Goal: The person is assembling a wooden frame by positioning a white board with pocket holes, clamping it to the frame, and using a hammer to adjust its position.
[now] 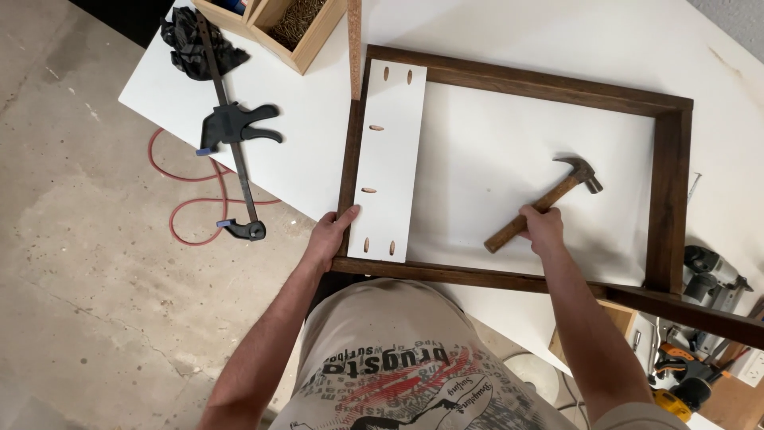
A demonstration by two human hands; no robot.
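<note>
The person's printed shirt (406,382) fills the foreground, both bare forearms reaching out over a white table (318,151). The left hand (328,236) grips the near left corner of a dark wooden frame (509,84) — thumb lying on the white panel (390,159) with oval slots that rests along the frame's left side. The right hand (543,228) is closed around the wooden handle of a claw hammer (549,203), which lies inside the frame, head pointing away. A black bar clamp (232,131) lies well to the left — near a wooden box (298,28) of screws.

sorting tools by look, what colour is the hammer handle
Brown wood, on the steel-headed claw hammer; head view.
</note>
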